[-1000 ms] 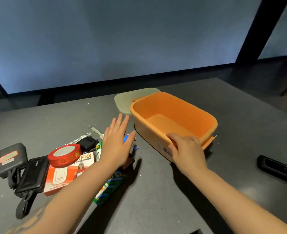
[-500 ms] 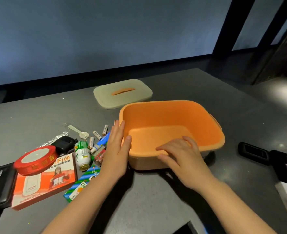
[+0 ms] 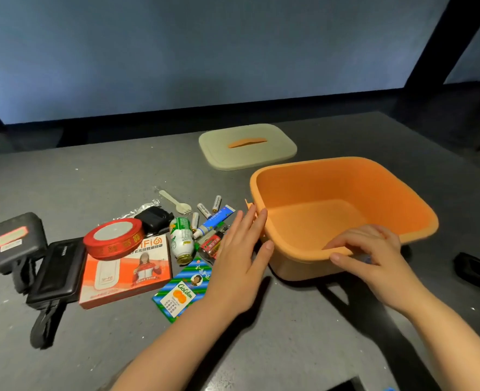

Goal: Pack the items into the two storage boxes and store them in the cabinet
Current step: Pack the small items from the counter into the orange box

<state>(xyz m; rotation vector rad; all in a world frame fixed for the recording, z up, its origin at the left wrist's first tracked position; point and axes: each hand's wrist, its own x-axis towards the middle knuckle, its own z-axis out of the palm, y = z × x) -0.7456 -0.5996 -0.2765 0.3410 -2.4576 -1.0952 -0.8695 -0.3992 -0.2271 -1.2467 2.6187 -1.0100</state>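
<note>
Orange box [image 3: 346,193]: one; lid [image 3: 247,148]: one; batteries [image 3: 209,207]: three

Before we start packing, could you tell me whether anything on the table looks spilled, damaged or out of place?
Nothing looks spilled or broken. The small bottle lies on its side among the loose items, and the lid sits off the orange box, which is empty. That fits packing not yet begun.

Orange box [image 3: 346,198] nearer both hands
</note>
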